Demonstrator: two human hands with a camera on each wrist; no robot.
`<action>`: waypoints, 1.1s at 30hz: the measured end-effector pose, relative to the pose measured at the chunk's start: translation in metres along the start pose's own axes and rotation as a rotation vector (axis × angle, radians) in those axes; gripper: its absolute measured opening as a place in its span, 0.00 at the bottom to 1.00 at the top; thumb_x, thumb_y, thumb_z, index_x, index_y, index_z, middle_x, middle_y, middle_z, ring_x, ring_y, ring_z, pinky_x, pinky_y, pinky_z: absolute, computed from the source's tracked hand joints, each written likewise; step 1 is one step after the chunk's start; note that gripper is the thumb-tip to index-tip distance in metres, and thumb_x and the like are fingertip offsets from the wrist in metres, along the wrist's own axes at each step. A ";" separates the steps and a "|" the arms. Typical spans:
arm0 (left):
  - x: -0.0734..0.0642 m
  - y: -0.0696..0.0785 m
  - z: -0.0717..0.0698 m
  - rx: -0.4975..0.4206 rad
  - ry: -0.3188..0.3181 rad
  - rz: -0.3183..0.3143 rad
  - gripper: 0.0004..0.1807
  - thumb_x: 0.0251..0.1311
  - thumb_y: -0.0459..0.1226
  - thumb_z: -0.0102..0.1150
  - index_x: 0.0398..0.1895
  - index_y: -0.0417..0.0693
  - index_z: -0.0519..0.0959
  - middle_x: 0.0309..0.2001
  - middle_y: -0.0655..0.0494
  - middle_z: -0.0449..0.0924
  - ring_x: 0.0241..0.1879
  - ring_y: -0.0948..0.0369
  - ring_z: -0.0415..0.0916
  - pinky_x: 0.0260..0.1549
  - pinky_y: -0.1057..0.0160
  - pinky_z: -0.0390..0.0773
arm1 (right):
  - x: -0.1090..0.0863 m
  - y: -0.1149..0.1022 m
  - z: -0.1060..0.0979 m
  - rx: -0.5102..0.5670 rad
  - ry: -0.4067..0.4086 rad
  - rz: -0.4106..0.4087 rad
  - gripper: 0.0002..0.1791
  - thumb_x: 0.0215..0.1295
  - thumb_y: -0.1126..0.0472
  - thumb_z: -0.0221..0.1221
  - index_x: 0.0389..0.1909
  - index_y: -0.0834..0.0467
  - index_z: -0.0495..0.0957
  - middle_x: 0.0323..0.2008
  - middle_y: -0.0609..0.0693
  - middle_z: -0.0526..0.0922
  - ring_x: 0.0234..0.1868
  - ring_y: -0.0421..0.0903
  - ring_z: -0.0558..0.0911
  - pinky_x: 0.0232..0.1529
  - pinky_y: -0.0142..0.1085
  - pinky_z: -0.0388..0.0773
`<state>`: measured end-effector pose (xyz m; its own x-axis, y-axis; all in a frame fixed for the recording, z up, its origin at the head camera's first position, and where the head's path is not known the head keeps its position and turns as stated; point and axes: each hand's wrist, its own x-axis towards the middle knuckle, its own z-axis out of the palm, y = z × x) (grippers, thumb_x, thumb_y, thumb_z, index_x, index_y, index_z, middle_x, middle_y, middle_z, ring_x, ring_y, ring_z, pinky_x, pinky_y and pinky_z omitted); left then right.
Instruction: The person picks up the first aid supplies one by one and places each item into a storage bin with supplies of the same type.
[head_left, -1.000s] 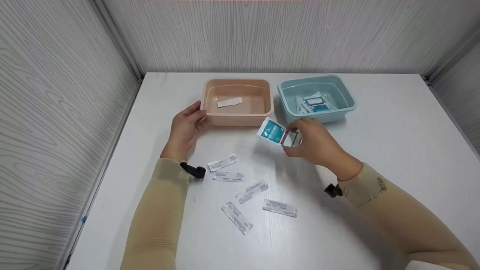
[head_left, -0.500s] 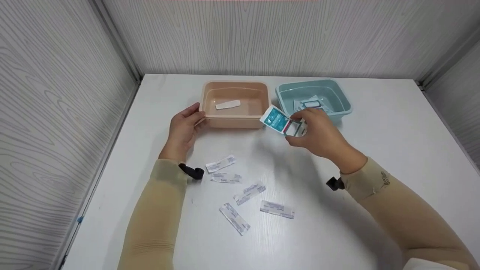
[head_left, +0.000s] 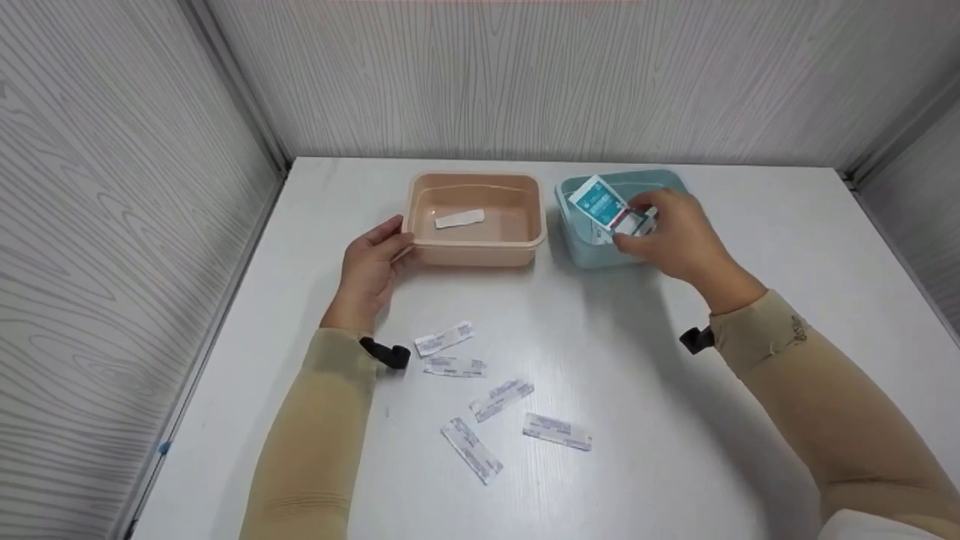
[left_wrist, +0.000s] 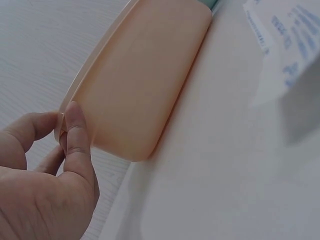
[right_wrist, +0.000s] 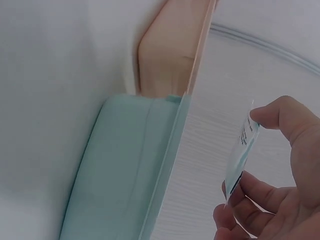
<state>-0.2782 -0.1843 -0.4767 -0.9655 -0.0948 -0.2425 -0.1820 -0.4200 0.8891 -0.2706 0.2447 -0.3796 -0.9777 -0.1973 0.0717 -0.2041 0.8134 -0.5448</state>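
Note:
My left hand [head_left: 369, 274] pinches the left rim of the peach plastic bin [head_left: 476, 256]; the left wrist view shows thumb and finger at the rim's corner [left_wrist: 62, 120]. Inside that bin lies one white strip [head_left: 460, 218]. With thumb and fingers my right hand [head_left: 679, 232] pinches a flat teal-and-white sachet [head_left: 600, 201] by its edges, tilted over the pale blue bin [head_left: 600, 256]. In the right wrist view the sachet [right_wrist: 242, 150] is seen nearly edge-on, above the level of the bin's rim. More sachets in the blue bin are mostly hidden behind the held one and the hand.
Several paper-wrapped adhesive bandages [head_left: 502, 399] lie scattered on the white table [head_left: 637, 487] between the forearms. The two bins stand side by side near the back, with a narrow gap. Wood-grain panels [head_left: 480, 82] close off the back and sides.
My right hand has carried the sachet rightward and away from me, from in front of the bins to above the blue bin. My left hand stays on the peach bin's rim.

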 end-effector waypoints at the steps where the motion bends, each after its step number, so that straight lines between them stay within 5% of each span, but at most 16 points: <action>1: 0.000 0.001 0.001 0.002 -0.001 0.006 0.29 0.68 0.29 0.64 0.72 0.44 0.73 0.72 0.46 0.73 0.70 0.46 0.74 0.57 0.61 0.84 | 0.005 0.004 -0.003 -0.008 0.013 0.006 0.34 0.63 0.50 0.70 0.65 0.64 0.75 0.62 0.59 0.78 0.57 0.56 0.75 0.59 0.51 0.76; 10: 0.001 -0.008 0.005 0.029 -0.012 -0.009 0.27 0.68 0.30 0.64 0.70 0.46 0.75 0.69 0.49 0.75 0.69 0.47 0.76 0.57 0.61 0.84 | 0.025 0.049 -0.007 -0.033 0.079 0.178 0.36 0.66 0.45 0.66 0.68 0.63 0.74 0.66 0.62 0.75 0.65 0.58 0.69 0.68 0.56 0.71; 20: 0.003 -0.006 0.007 0.029 -0.018 -0.002 0.27 0.68 0.29 0.64 0.70 0.46 0.75 0.70 0.48 0.75 0.69 0.46 0.75 0.57 0.61 0.84 | 0.026 0.058 -0.016 -0.033 0.069 0.220 0.47 0.63 0.37 0.67 0.73 0.64 0.69 0.72 0.65 0.69 0.73 0.63 0.65 0.73 0.59 0.66; 25: 0.002 -0.005 0.003 0.037 -0.026 0.009 0.27 0.68 0.30 0.65 0.70 0.47 0.76 0.71 0.47 0.74 0.69 0.45 0.75 0.58 0.60 0.84 | 0.023 0.067 -0.028 0.028 0.067 0.270 0.55 0.60 0.28 0.65 0.76 0.63 0.64 0.77 0.63 0.62 0.77 0.65 0.63 0.75 0.60 0.65; 33: 0.000 0.002 -0.009 0.034 -0.004 0.015 0.28 0.68 0.29 0.64 0.71 0.45 0.75 0.70 0.47 0.74 0.69 0.46 0.75 0.56 0.63 0.84 | 0.014 0.086 -0.044 0.204 0.097 0.398 0.48 0.66 0.30 0.60 0.78 0.54 0.63 0.78 0.57 0.62 0.73 0.58 0.68 0.71 0.56 0.71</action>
<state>-0.2775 -0.1933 -0.4780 -0.9688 -0.0976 -0.2280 -0.1740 -0.3875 0.9053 -0.3042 0.3358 -0.3886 -0.9802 0.1683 -0.1040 0.1925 0.6893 -0.6985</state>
